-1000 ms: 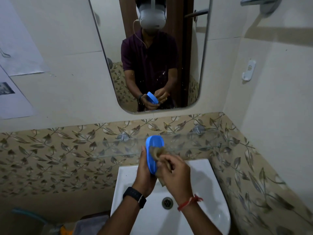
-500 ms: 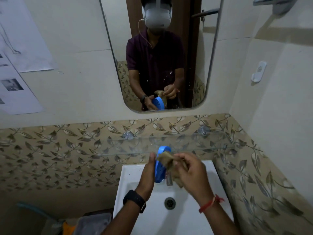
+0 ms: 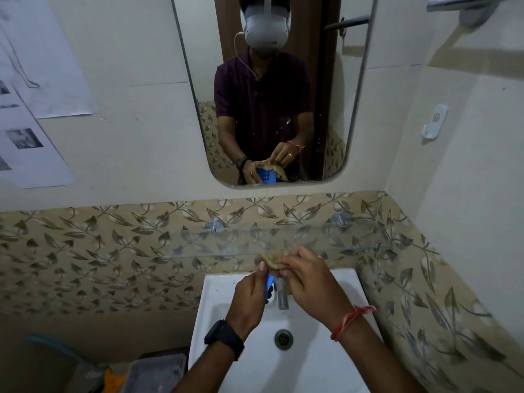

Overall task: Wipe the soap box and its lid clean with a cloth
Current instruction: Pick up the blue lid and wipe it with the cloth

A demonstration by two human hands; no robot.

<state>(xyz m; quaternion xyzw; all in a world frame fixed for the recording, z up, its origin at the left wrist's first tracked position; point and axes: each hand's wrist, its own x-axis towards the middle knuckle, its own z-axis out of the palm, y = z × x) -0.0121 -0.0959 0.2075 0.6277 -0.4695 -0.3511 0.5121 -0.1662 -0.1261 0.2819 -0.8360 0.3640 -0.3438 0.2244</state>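
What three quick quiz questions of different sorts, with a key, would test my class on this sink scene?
1. True or false: the left hand holds the blue soap box piece.
2. Which hand holds the cloth? A left, B right.
3. Fill in: the hands work above the white ____.

Key:
1. True.
2. B, the right hand.
3. Sink.

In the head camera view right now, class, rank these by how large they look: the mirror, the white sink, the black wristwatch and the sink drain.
1. mirror
2. white sink, though it is cut off at the frame's bottom
3. black wristwatch
4. sink drain
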